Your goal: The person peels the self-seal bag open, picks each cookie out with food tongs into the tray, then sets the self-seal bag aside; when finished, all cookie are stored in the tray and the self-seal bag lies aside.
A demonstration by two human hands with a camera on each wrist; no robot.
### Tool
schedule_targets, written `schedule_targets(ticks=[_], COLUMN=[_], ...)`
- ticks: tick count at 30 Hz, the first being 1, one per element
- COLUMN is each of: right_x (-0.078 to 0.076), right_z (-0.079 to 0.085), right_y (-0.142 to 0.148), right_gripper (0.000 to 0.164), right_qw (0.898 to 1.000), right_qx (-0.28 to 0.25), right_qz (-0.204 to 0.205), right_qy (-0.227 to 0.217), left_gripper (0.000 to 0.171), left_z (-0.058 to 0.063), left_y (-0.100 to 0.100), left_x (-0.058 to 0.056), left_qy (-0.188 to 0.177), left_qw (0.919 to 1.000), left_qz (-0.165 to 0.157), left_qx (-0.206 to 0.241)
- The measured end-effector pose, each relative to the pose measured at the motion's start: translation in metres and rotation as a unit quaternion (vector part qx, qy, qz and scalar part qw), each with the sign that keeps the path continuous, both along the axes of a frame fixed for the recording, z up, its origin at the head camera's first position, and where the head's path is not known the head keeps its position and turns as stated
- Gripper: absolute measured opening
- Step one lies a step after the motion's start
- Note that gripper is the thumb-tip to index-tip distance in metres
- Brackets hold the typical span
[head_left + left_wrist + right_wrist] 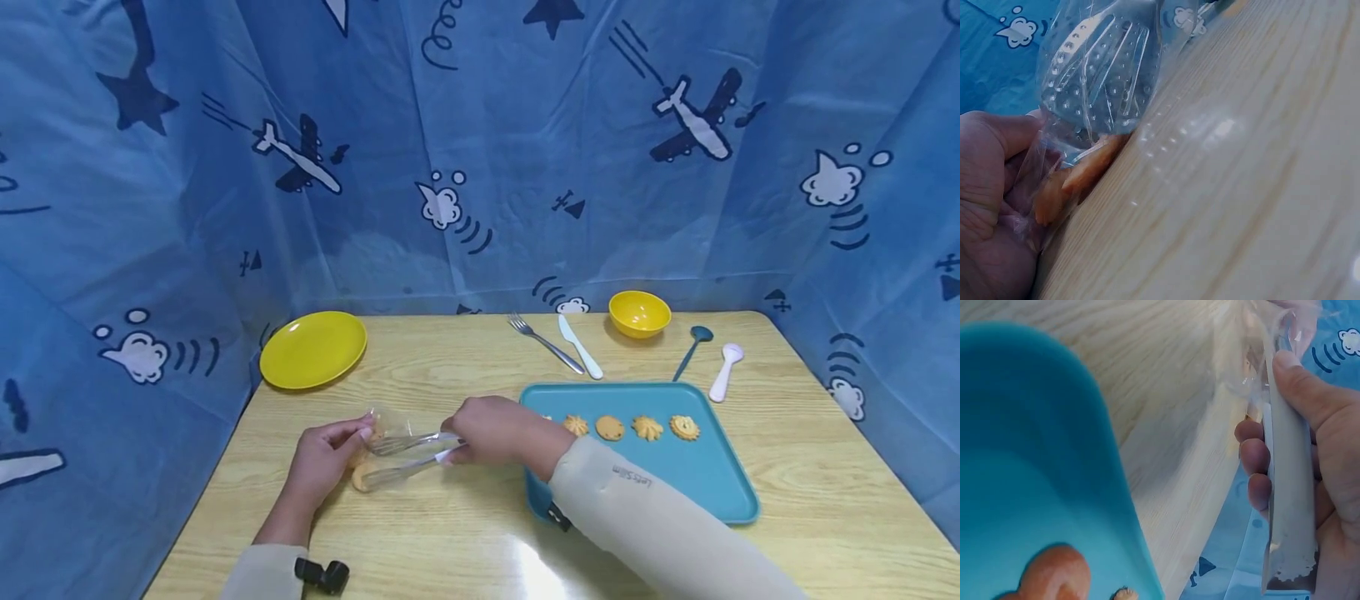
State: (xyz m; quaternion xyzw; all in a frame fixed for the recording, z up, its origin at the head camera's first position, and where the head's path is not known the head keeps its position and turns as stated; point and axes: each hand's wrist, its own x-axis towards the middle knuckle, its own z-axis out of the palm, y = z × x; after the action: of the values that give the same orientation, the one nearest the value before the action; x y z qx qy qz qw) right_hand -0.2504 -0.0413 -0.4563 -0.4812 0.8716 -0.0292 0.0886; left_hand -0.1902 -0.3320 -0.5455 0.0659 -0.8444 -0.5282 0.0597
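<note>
My left hand (318,462) pinches a clear plastic bag (397,421) low over the left part of the table. Cookies (363,477) show inside it, and one cookie (1079,181) lies by the left palm in the left wrist view. My right hand (491,432) grips a pair of tongs (1291,500) by the pale grey handles. The arms are spread, and the clear, dimpled and slotted tong heads (1104,81) reach into the bag. Right of the hands is a teal tray (660,483) with a row of cookies (610,427), partly covered by the right forearm.
A yellow plate (315,350) sits at the back left. Along the back lie a fork (546,342) and a pale knife (581,350), near a yellow bowl (640,314). Behind the tray are a dark spoon (692,350) and a white spoon (725,372). A blue curtain (480,150) surrounds the table.
</note>
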Motion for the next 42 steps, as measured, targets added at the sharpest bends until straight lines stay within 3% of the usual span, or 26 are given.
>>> schedule_targets(ticks=[10,20,27,34,42], right_x=[0.006,-0.004,-0.011,-0.007,-0.001], right_z=[0.002,0.006,0.005,0.005,0.003], right_y=[0.002,0.039,0.059,0.053,0.045], right_gripper=[0.027,0.023,0.028,0.034,0.026], right_qw=[1.0,0.999,0.997,0.998,0.997], right_qx=[0.002,-0.01,-0.01,-0.007,-0.017], right_qz=[-0.005,-0.052,-0.08,-0.07,-0.08], right_qy=[0.022,-0.001,-0.011,-0.004,-0.008], left_gripper=[0.036,0.035,0.035,0.038,0.04], left_z=[-0.001,-0.002,0.0,0.004,0.004], left_y=[-0.002,-0.002,-0.004,-0.006,-0.01], left_x=[-0.001,-0.001,-0.001,-0.002,-0.002], left_qy=[0.008,0.008,-0.01,-0.018,-0.017], left_qw=[0.9995,0.9998,0.9992,0.998,0.9982], left_qz=[0.001,0.0,0.016,0.028,0.024], left_qx=[0.032,0.016,0.034,0.053,0.052])
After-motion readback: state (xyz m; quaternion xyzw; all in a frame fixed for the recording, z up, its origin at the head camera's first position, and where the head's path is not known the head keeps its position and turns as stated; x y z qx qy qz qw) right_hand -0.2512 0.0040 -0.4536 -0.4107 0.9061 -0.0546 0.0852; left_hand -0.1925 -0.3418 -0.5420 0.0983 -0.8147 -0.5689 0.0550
